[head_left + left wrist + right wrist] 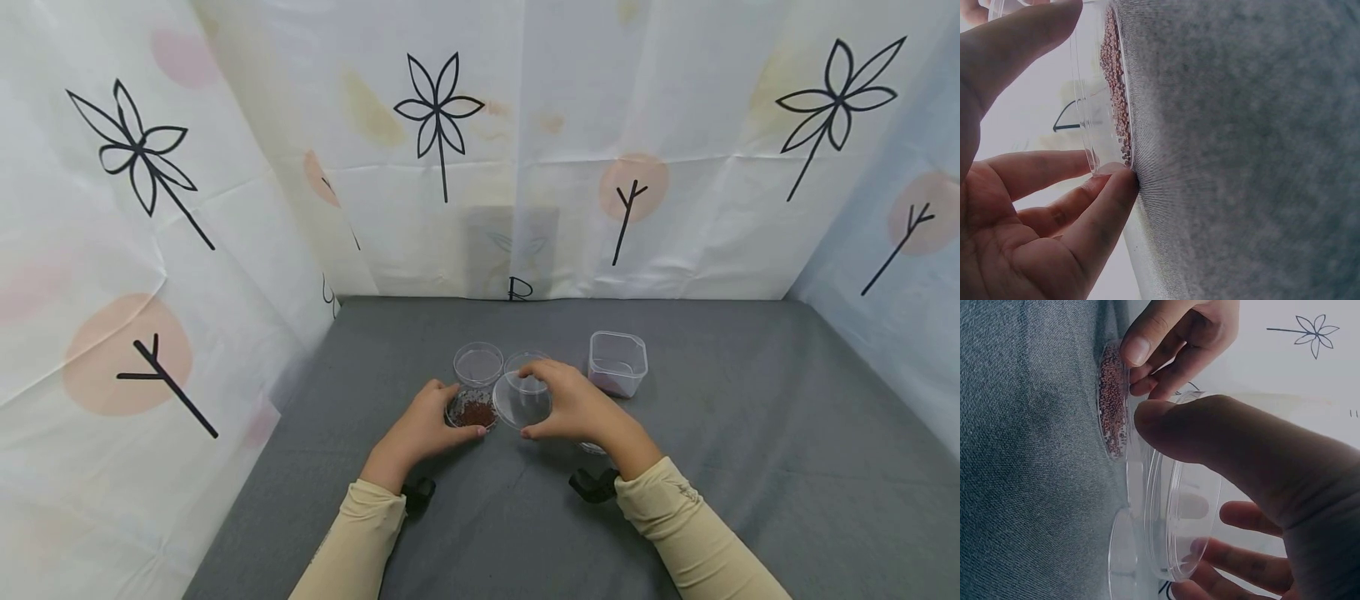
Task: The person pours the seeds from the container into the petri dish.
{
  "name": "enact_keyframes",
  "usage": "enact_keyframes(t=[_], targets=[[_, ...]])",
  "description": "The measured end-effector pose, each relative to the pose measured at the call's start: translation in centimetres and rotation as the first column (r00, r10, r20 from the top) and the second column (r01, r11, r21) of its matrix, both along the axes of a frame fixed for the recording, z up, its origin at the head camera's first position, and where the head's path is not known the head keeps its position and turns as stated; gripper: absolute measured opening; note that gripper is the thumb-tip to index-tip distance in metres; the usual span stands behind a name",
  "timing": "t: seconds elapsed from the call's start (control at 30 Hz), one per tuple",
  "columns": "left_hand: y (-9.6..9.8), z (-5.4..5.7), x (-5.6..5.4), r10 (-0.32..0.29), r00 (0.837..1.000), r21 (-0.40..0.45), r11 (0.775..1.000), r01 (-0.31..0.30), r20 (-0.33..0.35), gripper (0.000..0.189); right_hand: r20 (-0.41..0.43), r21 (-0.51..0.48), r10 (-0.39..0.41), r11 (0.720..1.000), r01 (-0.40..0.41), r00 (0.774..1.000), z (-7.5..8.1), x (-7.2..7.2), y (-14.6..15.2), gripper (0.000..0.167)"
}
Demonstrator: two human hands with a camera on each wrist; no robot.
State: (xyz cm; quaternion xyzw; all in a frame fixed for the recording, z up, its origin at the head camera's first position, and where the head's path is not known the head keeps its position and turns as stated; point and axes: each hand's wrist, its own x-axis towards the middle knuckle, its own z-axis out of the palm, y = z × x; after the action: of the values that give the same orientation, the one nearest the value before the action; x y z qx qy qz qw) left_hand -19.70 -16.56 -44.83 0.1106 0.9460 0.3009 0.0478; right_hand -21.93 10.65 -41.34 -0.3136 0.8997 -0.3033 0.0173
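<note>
Working at a gray bench, a person steadies a clear dish of reddish-brown granules with the left hand, thumb on the near side and fingers on the far side pinching its wall as it sits on the surface. The right hand grips a clear round vessel by its edges, held above the bench. The granule dish lies just to the left of that raised vessel and lower, well within the left hand's reach and farther from the right. Both pieces are round, so neither has a long axis; the raised vessel's face looks slightly tilted, though glare on the plastic makes the angle, and whether it is a dish or a lid, hard to call. An empty dish stands just beyond the granules.
</note>
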Motion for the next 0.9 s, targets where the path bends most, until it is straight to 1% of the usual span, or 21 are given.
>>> enact_keyframes(t=[0.17,0.43,0.73,0.9], targets=[[-0.02,-0.04,0.03,0.004,1.000,0.001,1.000,-0.004,0.005,0.090,0.008,0.009,-0.014,1.000,0.014,1.000,-0.17,-0.02,-0.09,0.081],[-0.04,-0.08,-0.04,0.001,1.000,-0.003,1.000,-0.001,-0.006,0.090,0.008,0.023,-0.030,0.999,0.030,1.000,-0.21,0.11,-0.29,0.082],[-0.04,0.02,-0.07,-0.010,1.000,0.030,0.999,0.010,-0.028,0.092,-0.011,0.028,-0.006,1.000,0.006,1.000,-0.66,-0.08,-0.72,0.081],[-0.02,0.06,-0.09,-0.026,1.000,0.054,0.998,0.027,-0.018,0.094,-0.028,0.021,0.020,1.000,-0.019,0.999,-0.91,-0.05,-0.98,0.080]])
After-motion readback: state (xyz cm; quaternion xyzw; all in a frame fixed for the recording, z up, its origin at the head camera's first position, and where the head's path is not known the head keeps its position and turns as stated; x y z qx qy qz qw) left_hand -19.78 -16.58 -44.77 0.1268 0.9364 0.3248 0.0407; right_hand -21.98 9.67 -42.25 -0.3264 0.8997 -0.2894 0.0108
